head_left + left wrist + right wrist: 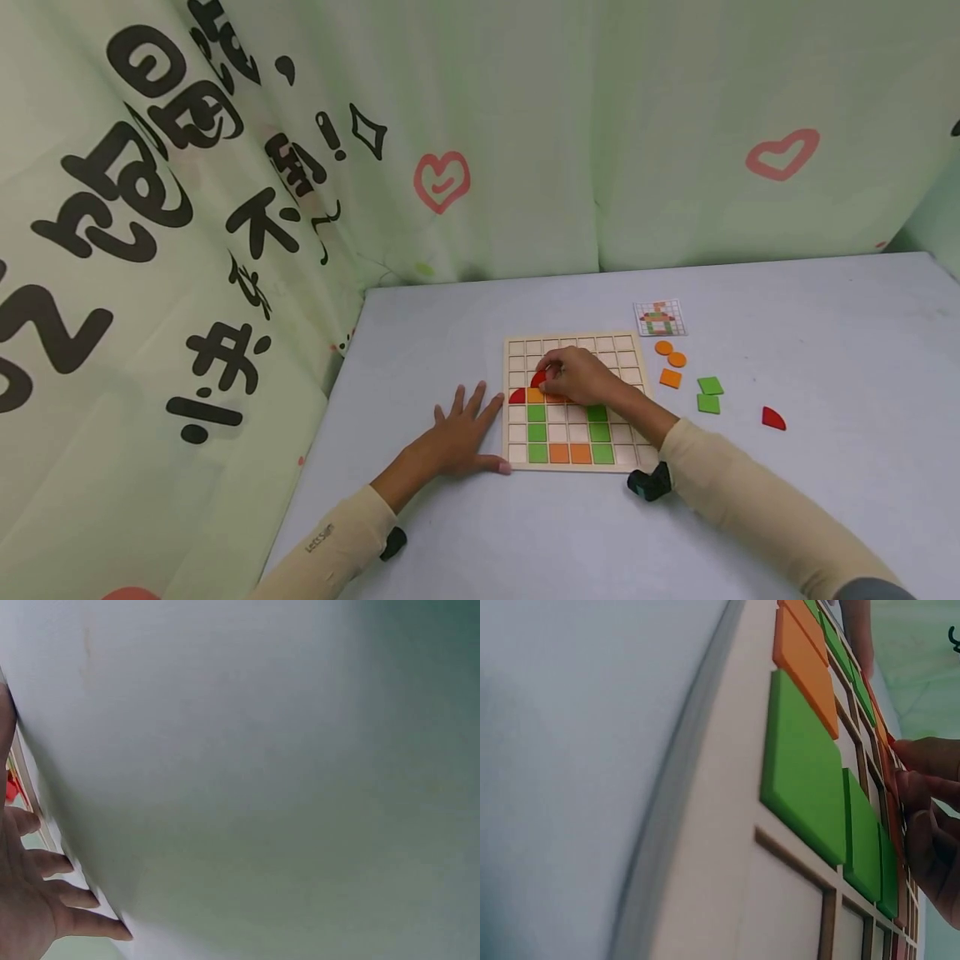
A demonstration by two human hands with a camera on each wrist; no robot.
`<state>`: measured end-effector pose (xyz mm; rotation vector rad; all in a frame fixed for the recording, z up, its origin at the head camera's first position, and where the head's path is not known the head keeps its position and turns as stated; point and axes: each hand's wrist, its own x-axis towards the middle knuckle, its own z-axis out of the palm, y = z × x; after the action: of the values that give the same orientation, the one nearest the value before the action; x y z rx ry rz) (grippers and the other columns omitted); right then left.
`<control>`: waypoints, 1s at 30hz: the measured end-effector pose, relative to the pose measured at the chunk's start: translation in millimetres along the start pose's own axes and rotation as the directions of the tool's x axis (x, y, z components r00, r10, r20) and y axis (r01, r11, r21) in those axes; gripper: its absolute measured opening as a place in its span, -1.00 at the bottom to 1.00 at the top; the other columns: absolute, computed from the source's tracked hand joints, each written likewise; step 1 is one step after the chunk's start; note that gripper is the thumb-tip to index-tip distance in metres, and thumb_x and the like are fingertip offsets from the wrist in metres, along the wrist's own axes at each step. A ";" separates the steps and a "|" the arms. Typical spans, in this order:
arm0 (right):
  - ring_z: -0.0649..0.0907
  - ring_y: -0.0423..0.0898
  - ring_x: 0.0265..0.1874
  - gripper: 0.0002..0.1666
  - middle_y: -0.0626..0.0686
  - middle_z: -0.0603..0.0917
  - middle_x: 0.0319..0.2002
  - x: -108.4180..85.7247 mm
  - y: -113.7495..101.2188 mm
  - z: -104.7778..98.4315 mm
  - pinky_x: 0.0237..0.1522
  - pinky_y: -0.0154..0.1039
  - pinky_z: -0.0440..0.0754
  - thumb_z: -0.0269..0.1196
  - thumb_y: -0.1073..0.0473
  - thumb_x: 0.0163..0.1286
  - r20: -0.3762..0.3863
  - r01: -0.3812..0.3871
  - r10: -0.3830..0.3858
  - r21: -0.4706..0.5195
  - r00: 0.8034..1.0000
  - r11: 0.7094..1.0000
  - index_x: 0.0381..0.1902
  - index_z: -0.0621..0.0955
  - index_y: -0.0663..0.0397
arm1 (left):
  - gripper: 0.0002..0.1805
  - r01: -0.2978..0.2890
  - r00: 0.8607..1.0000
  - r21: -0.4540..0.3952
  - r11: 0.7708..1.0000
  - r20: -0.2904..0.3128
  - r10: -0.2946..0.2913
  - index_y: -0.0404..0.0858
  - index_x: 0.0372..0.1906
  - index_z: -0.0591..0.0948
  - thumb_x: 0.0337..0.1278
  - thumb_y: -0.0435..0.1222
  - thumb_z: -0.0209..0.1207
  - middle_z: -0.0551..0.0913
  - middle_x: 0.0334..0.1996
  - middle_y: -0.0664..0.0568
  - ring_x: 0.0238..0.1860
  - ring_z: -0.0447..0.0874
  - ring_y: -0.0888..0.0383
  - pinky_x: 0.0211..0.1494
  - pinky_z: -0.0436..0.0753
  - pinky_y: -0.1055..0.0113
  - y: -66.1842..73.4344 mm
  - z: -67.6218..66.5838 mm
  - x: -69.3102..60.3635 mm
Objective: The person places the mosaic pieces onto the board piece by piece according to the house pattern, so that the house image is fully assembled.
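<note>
A wooden grid board (570, 468) lies on the table, with green tiles (537, 432), orange tiles (570, 453) and a red quarter-circle tile (517, 397) in its cells. My right hand (579, 374) is over the upper-middle cells and pinches another red quarter-circle tile (538, 379) just above an orange tile. Part of that row is hidden beneath the hand. In the right wrist view, the fingers (930, 757) touch down near the far rows. My left hand (462, 435) rests spread on the table at the board's left side, its thumb by the near corner.
Right of the board lie a small pattern card (660, 318), orange round pieces (663, 347), an orange square (671, 378), two green tiles (708, 403) and a loose red quarter-circle (773, 418). A printed curtain (525, 167) hangs behind the table.
</note>
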<state>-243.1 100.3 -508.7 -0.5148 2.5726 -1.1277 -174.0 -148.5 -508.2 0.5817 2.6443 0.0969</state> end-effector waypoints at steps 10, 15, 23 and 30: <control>0.55 -0.15 -0.42 -0.75 -0.05 0.67 -0.39 4.8 -3.6 3.2 -0.30 -0.26 0.47 0.39 0.17 0.31 -0.006 -0.016 0.016 -0.071 1.000 0.997 -0.07 0.72 0.10 | 0.23 -0.012 1.000 0.012 1.000 -0.007 0.012 0.05 0.64 -0.05 -0.07 0.46 0.20 -0.16 0.65 -0.11 0.60 -0.21 -0.34 0.38 0.15 -0.48 -2.3 3.1 1.5; 0.56 -0.14 -0.40 -0.74 -0.06 0.69 -0.39 6.2 -3.5 1.8 -0.27 -0.25 0.48 0.40 0.12 0.33 0.010 -0.040 0.041 -0.079 0.999 0.996 -0.07 0.74 0.07 | 0.23 -0.011 1.000 0.007 1.000 -0.004 0.011 0.05 0.64 -0.05 -0.07 0.45 0.21 -0.15 0.65 -0.11 0.60 -0.21 -0.34 0.38 0.14 -0.48 -2.4 3.3 1.4; 0.56 -0.14 -0.41 -0.75 -0.05 0.70 -0.40 9.7 -2.6 -0.4 -0.27 -0.24 0.47 0.40 0.12 0.32 0.009 -0.028 0.029 -0.092 1.000 0.995 -0.10 0.74 0.09 | 0.23 -0.010 1.000 0.008 1.000 -0.003 0.010 0.05 0.64 -0.04 -0.07 0.46 0.21 -0.15 0.65 -0.12 0.60 -0.21 -0.35 0.38 0.14 -0.48 -1.8 2.1 1.0; 0.55 -0.14 -0.42 -0.80 -0.06 0.68 -0.43 11.0 -2.4 -0.1 -0.29 -0.25 0.45 0.39 0.16 0.31 -0.006 -0.016 0.016 -0.110 1.000 0.994 -0.12 0.74 0.08 | 0.23 -0.007 1.000 0.011 1.000 -0.001 0.007 0.05 0.64 -0.05 -0.07 0.45 0.21 -0.15 0.65 -0.12 0.60 -0.21 -0.35 0.38 0.14 -0.48 -0.7 0.7 0.3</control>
<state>-252.4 94.1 -508.1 -0.5157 2.6502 -0.9869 -174.3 -149.0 -509.1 0.5944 2.6454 0.0847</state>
